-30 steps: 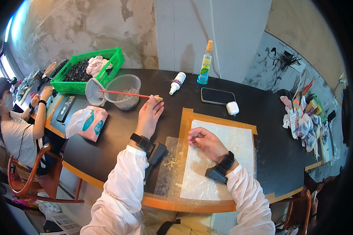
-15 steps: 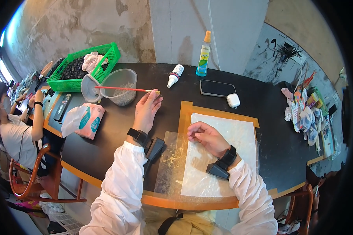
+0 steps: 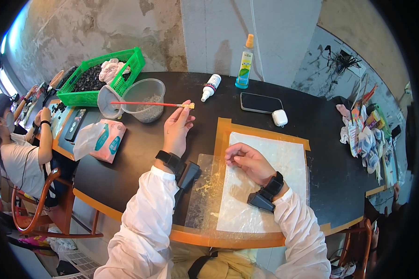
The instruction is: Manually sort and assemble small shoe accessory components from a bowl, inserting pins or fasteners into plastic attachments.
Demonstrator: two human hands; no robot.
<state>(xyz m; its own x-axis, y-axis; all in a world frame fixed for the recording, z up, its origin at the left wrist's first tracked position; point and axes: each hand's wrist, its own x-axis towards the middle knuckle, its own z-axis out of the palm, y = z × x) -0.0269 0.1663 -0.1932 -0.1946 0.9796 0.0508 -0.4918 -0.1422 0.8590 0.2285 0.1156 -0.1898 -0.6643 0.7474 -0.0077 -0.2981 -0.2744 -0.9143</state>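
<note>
Left hand [image 3: 176, 132] pinching my red brush [image 3: 149, 103] near yellowish end, handle crossing clear tub [image 3: 150, 114] in view; right hand [image 3: 252, 165] curling loosely over white sheet [image 3: 279, 186], can't tell if gripping anything.

The tabletop [image 3: 336, 167] is free right of the white sheet [image 3: 286, 165], whose far side a phone [image 3: 260, 102] obstructs.

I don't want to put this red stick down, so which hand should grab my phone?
Probably your right hand: it's loosely curled, nothing shows in it, and the phone lies almost straight ahead. Your left hand is occupied, pinching the red stick.
</note>
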